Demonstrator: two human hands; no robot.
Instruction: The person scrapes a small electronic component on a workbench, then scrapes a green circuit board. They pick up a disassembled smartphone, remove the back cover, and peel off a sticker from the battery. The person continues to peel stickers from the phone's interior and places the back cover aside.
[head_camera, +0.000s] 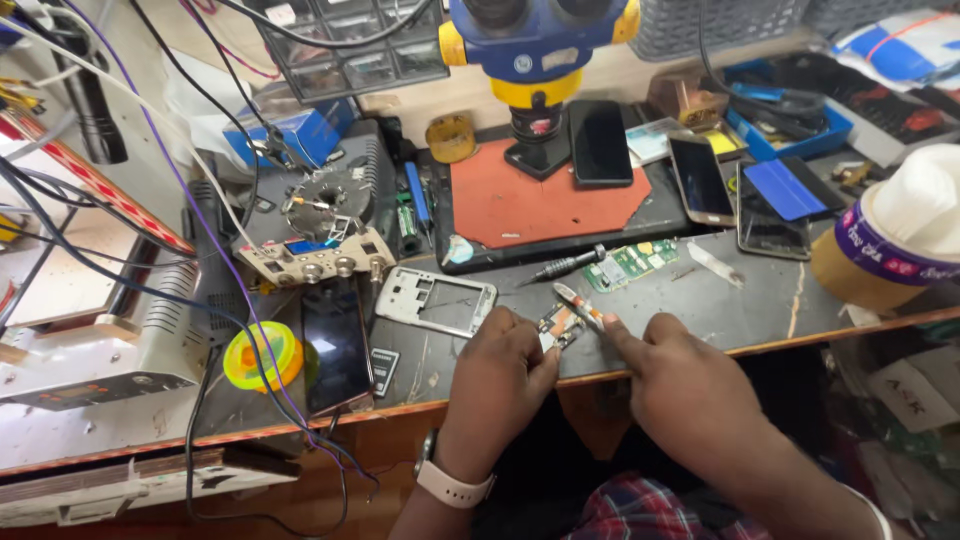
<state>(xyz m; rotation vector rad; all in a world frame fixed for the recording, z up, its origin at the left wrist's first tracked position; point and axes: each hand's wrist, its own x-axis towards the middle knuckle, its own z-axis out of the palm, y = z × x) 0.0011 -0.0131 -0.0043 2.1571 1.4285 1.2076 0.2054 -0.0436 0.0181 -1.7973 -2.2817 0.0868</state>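
Observation:
My left hand (497, 372) pinches a small phone circuit part (560, 328) at the front edge of the workbench (720, 310). My right hand (665, 375) grips metal tweezers (580, 305), their tips resting on that part. A silver phone frame (437, 300) lies just left of my hands. A green circuit board (631, 265) and a dark screwdriver (560, 268) lie just beyond them.
A blue and yellow microscope (535, 50) stands over a red mat (545, 200). Several dark phones lie around, one (336, 345) at the front left, others (700, 180) at the right. A soldering station (320, 215), tangled cables, a yellow tape roll (262, 355) and a white hat (900, 240) crowd the bench.

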